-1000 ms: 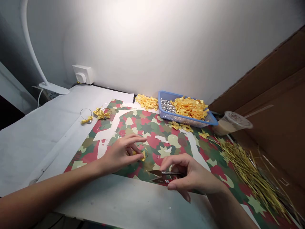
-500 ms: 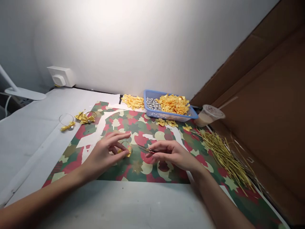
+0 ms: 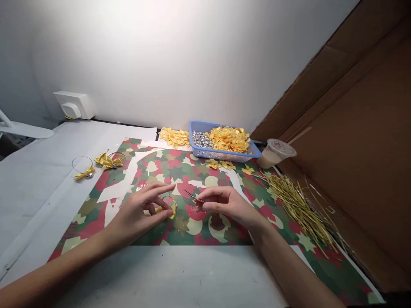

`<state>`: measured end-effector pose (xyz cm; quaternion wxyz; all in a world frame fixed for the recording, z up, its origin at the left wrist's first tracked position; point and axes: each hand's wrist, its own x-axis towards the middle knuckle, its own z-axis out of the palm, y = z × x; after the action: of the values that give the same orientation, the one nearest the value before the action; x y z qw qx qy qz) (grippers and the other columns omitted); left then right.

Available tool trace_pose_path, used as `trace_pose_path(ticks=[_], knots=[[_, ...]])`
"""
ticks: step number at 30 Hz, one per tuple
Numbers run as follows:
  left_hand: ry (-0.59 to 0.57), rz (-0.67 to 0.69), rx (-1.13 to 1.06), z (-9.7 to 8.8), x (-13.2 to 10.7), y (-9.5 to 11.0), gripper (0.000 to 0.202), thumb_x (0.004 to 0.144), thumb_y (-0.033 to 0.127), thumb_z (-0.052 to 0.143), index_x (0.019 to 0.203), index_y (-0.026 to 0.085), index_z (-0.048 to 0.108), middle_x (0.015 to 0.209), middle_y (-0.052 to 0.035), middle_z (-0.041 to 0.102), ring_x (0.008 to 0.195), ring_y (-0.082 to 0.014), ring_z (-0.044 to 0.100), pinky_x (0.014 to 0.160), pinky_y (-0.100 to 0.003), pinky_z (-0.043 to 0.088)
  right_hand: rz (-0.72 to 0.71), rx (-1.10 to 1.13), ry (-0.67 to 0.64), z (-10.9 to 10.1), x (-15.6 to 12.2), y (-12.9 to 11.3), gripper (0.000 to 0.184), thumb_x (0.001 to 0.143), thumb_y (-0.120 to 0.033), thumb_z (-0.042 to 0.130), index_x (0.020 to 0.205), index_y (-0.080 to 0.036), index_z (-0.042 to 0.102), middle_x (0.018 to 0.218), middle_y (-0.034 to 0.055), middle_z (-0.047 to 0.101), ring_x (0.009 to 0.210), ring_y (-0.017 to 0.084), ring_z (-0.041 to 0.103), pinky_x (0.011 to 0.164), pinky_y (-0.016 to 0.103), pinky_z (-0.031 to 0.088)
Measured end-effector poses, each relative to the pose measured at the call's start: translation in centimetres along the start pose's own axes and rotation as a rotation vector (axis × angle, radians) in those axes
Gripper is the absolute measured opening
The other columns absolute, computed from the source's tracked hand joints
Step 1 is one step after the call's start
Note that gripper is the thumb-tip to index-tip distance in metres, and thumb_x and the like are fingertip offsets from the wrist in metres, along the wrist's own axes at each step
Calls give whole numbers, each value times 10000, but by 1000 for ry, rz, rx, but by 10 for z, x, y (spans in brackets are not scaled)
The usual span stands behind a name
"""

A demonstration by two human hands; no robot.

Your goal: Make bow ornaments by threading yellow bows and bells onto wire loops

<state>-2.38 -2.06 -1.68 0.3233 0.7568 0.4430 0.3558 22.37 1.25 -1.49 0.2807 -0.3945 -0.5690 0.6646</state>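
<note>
My left hand [image 3: 138, 209] pinches a thin wire ring [image 3: 169, 202] with a yellow ribbon bow [image 3: 171, 211] at its lower edge. The fingers partly hide the bow. My right hand [image 3: 224, 203] grips small metal thread snips [image 3: 194, 197], their narrow blades pointing left toward the ring and a short gap away from it. Both hands hover over camouflage-patterned paper [image 3: 189, 229]. To the left of the paper's corner lie a finished wire ring with a bow [image 3: 84, 169] and another bow on a ring [image 3: 108, 161].
A blue plastic basket [image 3: 223, 155] holds silver beads [image 3: 201, 139] and yellow ribbon bows [image 3: 227, 139]. More bows [image 3: 174, 137] lie beside it. A bundle of gold straw-like strips [image 3: 297, 204] and a plastic cup [image 3: 274, 153] are to the right, against a cardboard wall [image 3: 353, 128].
The view has drawn back, so everything looks smaller. My right hand has risen and moved closer to the ring, and the snips have swung to point at it.
</note>
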Motion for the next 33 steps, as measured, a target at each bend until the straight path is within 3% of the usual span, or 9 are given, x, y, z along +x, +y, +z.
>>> trace_pose_path(ticks=[5,11,17,24,33], knots=[[-17,-1,6,3,0,-3,406,831,215,598,1236,239,577,1009,-71,677,836,-173,688,471,-178,520,-35,237,-171,0,-1,6,403,619,-479,802,840,-156,703,795,58,716,689,173,707,577,231,534],[-51,-33,-74,5,-2,-2,421,813,209,620,1231,215,575,1137,-107,629,744,-143,701,499,-182,540,27,290,-343,15,-2,8,282,666,-380,798,806,-159,693,1076,89,677,705,152,715,648,252,562],[-67,-46,-129,6,-3,-2,405,802,188,621,1204,215,583,1188,-106,570,718,-113,695,519,-179,549,146,213,-251,22,-1,7,279,693,-372,776,820,-148,669,1101,100,664,682,144,714,639,245,558],[-60,-54,-157,9,-5,-3,380,811,190,601,1189,224,601,1155,-89,580,786,-119,664,578,-205,573,217,139,-195,24,2,11,352,685,-428,769,877,-155,657,639,-10,652,609,151,701,569,226,534],[-52,-85,-134,6,-4,-3,382,807,199,594,1188,222,601,1174,-97,580,733,-106,665,563,-203,572,248,118,-158,24,0,8,382,648,-461,781,855,-166,654,695,9,680,608,155,697,552,231,515]])
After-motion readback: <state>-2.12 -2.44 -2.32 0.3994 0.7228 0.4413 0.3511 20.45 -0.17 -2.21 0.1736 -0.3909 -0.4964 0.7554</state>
